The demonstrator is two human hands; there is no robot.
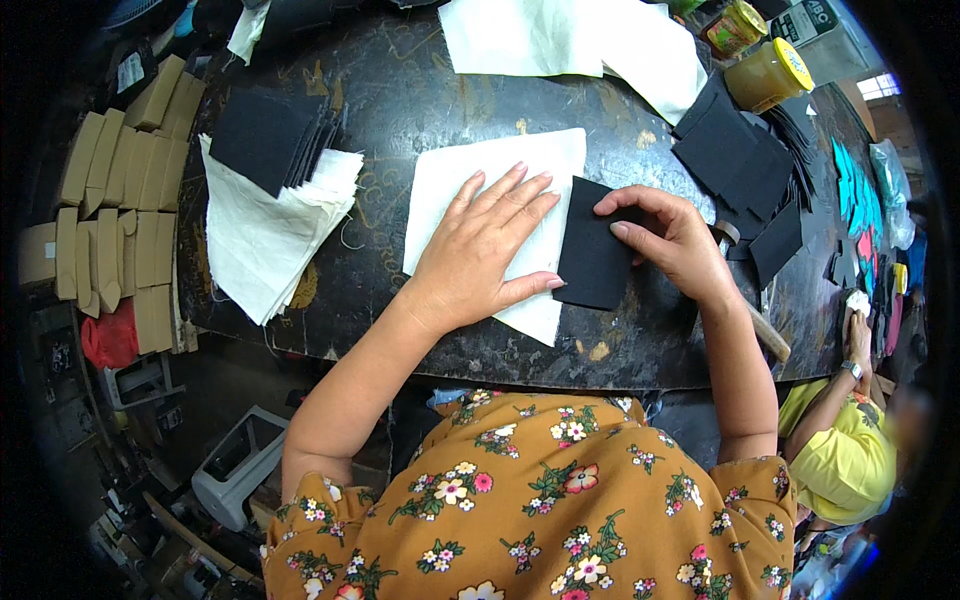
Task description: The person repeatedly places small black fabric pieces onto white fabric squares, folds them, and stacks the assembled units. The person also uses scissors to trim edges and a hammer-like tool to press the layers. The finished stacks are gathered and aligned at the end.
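Observation:
A white cloth piece (432, 190) lies on the dark, scuffed table in front of me. My left hand (482, 248) rests flat on it with fingers spread. Along the cloth's right edge is a black rectangular piece (592, 262) of thin, stiff-looking sheet material. My right hand (675, 240) pinches its right side between thumb and fingers; the left thumb tip reaches its left edge. A hammer (768, 335) lies partly under my right forearm, its handle toward the table's front edge.
At left, stacked black pieces (262, 135) sit on layered white cloths (250, 245). More black pieces (730, 160) are heaped at right beside a yellow-lidded tub (762, 80). White cloth (540, 38) lies at the back. Tan cardboard pieces (130, 180) are stacked far left. A co-worker (840, 450) sits at right.

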